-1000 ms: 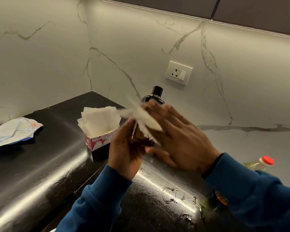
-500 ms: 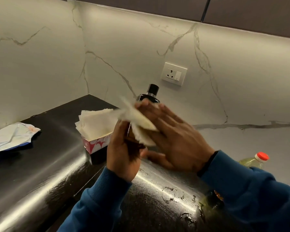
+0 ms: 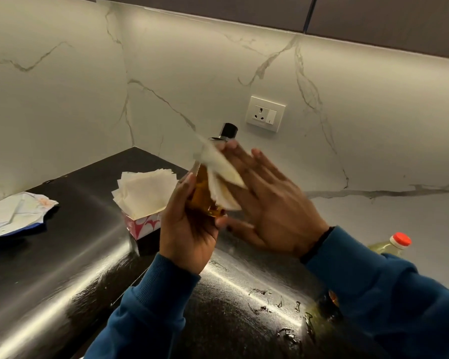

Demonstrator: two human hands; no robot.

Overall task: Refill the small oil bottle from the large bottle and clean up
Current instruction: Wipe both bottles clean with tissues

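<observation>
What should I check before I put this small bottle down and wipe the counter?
1. Cap on the small bottle: black cap is on top; whether it is tight, cannot tell.
2. Hold: left hand wraps the bottle's lower part, ok.
3. Bottle wiped: right hand presses a tissue to its side; whether it is dry, cannot tell.
4. Counter: spilled drops lie near the right sleeve, not ok.
5. Big bottle: red cap on, ok.
6. Spare tissues: box is full, within reach, ok.
</observation>
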